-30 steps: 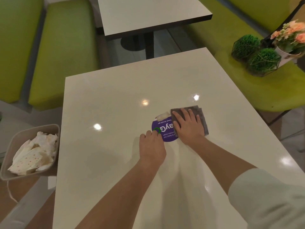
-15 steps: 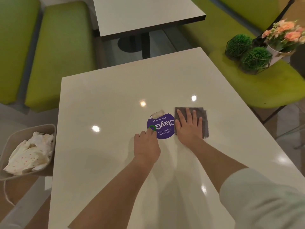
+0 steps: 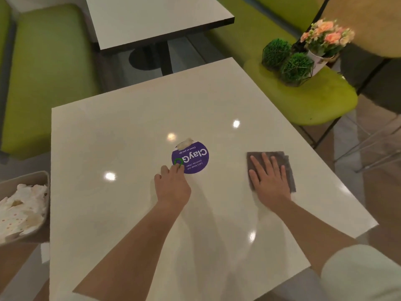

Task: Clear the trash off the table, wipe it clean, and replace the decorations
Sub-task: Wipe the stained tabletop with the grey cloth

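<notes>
A round purple sticker (image 3: 193, 157) with white lettering lies in the middle of the white table (image 3: 121, 131), a strip of tape (image 3: 184, 143) at its far edge. My left hand (image 3: 172, 185) presses its fingertips on the sticker's near edge, fingers partly curled. My right hand (image 3: 269, 177) lies flat with spread fingers on a grey-brown cloth (image 3: 289, 168) to the right of the sticker. Two green ball plants (image 3: 286, 59) and a pot of pink flowers (image 3: 325, 40) stand on the green seat (image 3: 303, 103) at the right.
A beige bin (image 3: 30, 179) full of crumpled paper napkins sits at the table's left side. A second table (image 3: 152, 18) stands beyond, with green benches (image 3: 50, 68) at the left and back.
My right hand has slid the cloth to the right, away from the sticker. My left hand has stayed at the sticker's near edge.
</notes>
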